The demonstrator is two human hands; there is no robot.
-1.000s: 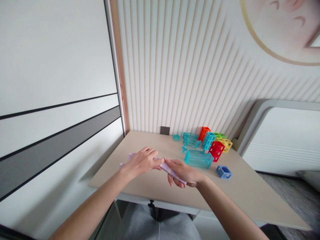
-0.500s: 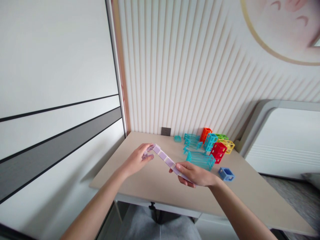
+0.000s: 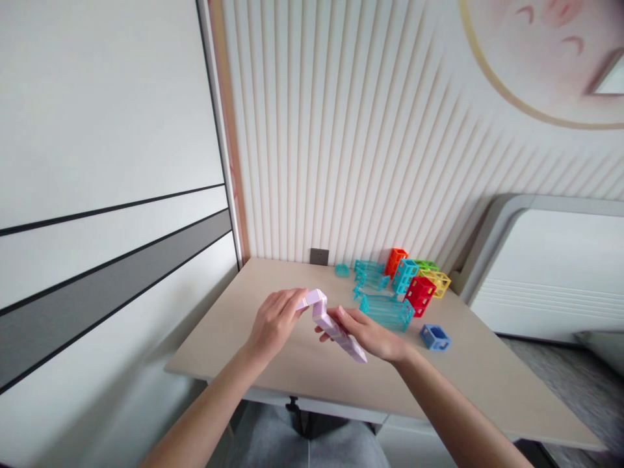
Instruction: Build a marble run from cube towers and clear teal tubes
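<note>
- Lilac segmented strip (image 3: 336,328): held in the air above the beige table (image 3: 273,364), on the near side of the teal lattice block (image 3: 387,311). Its long axis runs from upper left to lower right, the lower end pointing toward the person; the upper end is bent over into a short hook.
- Left hand (image 3: 275,323): fingers closed on the hooked upper end of the strip, pinching it.
- Right hand (image 3: 373,335): closed round the strip's lower half, thumb on top; the strip's tip shows below the palm. The two hands are close together, each clamped on the same strip.
- Strip material: smooth, opaque plastic in flat rectangular links; the joints between links are hard to make out.
- Teal lattice block: translucent open-frame plastic, long and low, lying on the table beyond the right hand.
- Behind the teal lattice block: a cluster of open-frame cubes, red (image 3: 419,294), orange (image 3: 396,261), yellow (image 3: 440,281) and green, partly covering one another.
- Right of the teal lattice block: a single blue frame cube (image 3: 435,337), standing apart.
- Ribbed wall panel (image 3: 351,149) rises behind the blocks; the table's right corner is cut off by the picture edge.
</note>
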